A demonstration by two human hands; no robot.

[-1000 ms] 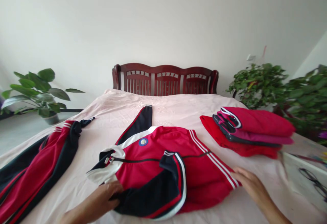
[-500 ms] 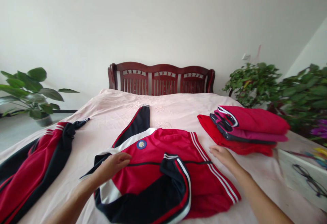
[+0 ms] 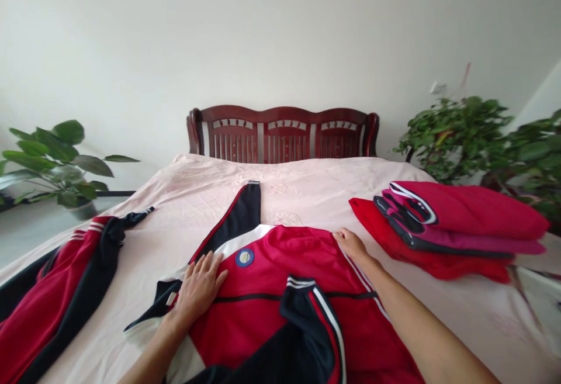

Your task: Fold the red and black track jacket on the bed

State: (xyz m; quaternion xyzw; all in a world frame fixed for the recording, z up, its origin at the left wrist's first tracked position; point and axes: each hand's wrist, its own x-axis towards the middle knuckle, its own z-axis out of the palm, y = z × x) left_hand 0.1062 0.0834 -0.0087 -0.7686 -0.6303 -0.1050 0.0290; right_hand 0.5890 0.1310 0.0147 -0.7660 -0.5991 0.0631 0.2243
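"Can you read anything here?"

"No, not a word or a number. The closest thing is the round blue badge (image 3: 244, 258) on the red front of the jacket (image 3: 280, 246). It has a pale emblem in the middle, but any lettering is too small to make out."

"And that little whitish tab (image 3: 171, 298) by the collar?"

"I can't read anything on it."

"What about the folded stack (image 3: 473, 208)?"

"No legible label or brand on that either."
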